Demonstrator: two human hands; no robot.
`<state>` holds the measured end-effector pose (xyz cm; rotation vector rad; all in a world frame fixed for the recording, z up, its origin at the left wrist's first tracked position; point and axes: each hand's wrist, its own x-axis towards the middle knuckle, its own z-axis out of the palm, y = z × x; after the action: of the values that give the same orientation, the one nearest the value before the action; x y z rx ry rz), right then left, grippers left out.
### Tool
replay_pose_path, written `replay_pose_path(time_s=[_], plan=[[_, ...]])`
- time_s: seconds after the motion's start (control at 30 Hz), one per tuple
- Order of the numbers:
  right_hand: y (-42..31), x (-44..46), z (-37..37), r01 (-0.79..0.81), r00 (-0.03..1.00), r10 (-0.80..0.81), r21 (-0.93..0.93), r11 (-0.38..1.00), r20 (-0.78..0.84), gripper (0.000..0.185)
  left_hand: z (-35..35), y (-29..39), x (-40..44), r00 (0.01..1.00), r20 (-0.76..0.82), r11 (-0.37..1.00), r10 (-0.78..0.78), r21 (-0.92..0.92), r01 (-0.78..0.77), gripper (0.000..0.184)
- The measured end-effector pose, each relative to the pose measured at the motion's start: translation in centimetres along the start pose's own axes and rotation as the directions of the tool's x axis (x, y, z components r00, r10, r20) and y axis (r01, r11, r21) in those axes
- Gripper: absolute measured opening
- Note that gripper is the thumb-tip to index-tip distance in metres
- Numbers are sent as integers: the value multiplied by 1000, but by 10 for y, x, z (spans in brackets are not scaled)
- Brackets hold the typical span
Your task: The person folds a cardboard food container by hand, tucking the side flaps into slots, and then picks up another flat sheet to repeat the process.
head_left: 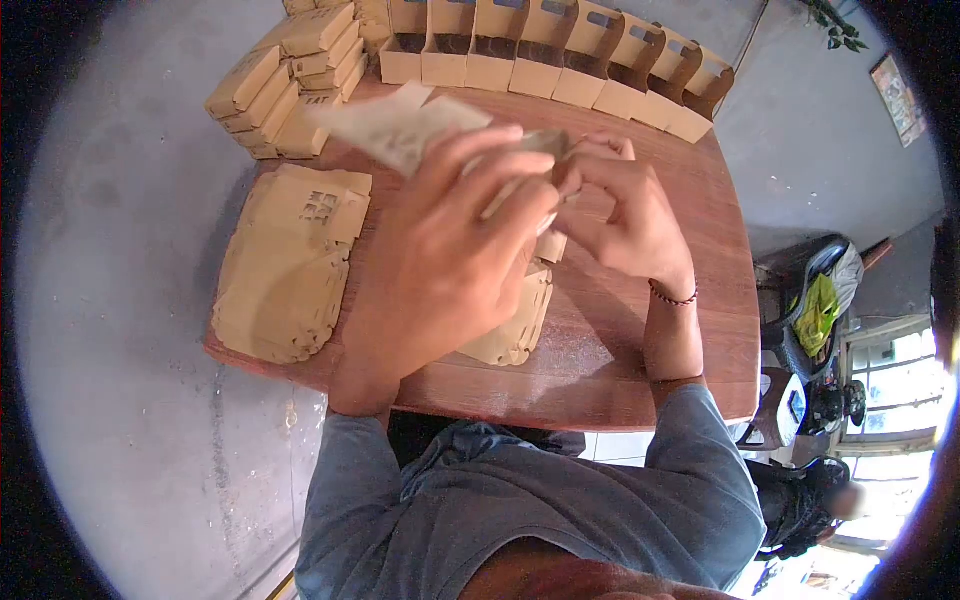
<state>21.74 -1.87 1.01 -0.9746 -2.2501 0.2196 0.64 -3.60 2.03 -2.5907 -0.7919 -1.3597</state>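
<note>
My left hand (460, 230) is wrapped round a partly folded cardboard box (400, 130), blurred by motion, with a printed flap sticking out to the left. Close by on the right, my right hand (625, 205) has its fingers bent and pressed together at the box's right edge. Below them, a stack of flat cardboard pieces (520, 325) lies on the table, partly hidden by my left hand. Another flat stack with black print (285, 265) rests at the table's left side.
Folded boxes (295, 75) are piled at the back left of the brown table (640, 345). A row of open cardboard carriers (545, 65) lines its back edge. At the right are a chair with bags (820, 310) and a person (815, 505).
</note>
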Motion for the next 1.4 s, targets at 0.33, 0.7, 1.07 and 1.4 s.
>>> replay_pose_path(time_s=[0.33, 0.7, 1.07, 1.4], plan=[[-14, -3, 6, -80, 813, 367, 538, 839, -453, 24, 2, -22, 7, 848, -173, 822, -502, -399, 405, 43], [-23, -4, 10, -124, 854, 389, 591, 797, -345, 27, 45, -28, 11, 825, -334, 762, -457, -626, 168, 25], [-16, -4, 16, -121, 883, 366, 613, 781, -293, 20, 33, -25, 7, 909, -356, 963, -217, -230, 140, 23], [-18, -3, 2, -216, 886, 459, 812, 543, -72, 20, 29, -33, 14, 961, -277, 962, 15, -257, -89, 18]])
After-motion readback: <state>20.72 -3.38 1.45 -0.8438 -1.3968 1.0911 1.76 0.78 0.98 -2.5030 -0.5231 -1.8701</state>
